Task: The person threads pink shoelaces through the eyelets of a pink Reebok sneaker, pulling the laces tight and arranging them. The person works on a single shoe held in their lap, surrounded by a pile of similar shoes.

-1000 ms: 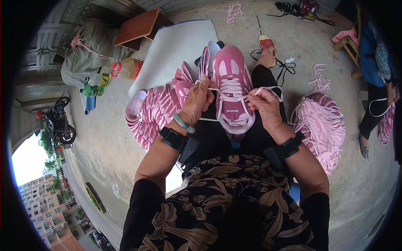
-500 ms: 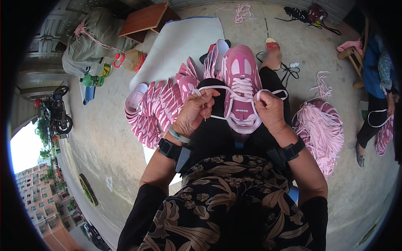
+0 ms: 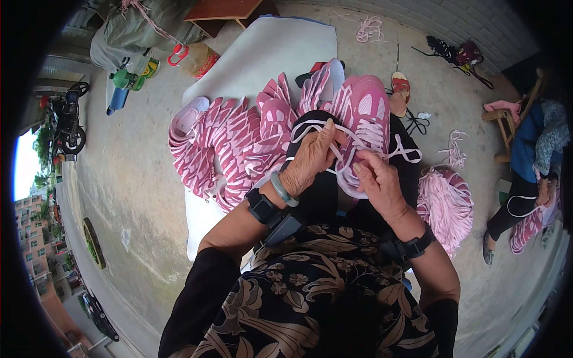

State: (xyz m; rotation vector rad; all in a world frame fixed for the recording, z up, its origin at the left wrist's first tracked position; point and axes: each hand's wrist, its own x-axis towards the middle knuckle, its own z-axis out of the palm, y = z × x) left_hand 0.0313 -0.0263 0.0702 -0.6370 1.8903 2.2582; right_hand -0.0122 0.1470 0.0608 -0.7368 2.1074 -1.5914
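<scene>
Pink shoe [image 3: 364, 110] is sitting across the person's lap, toe pointing away from the body and the opening turned back toward them. The pale pink lace [image 3: 371, 133] is threaded up the front, with a loose loop off to the right side and more of it strung over to the left hand [image 3: 311, 156]. That hand is just left of the shoe, thumb and fingers pinched on the lace. The right hand [image 3: 381, 182] is over the shoe's opening, fingers bent and thumb close to them; honestly can't tell from this angle whether they've got the lace or are only touching there.

Left of the lap there's a curving row of matching shoes [image 3: 236, 146], partly on a white sheet [image 3: 262, 51]. A big bundle of laces [image 3: 444, 206] is by the right leg. Over at far right, another person's hand [image 3: 544, 192] is beside more pink shoes [image 3: 528, 232].
</scene>
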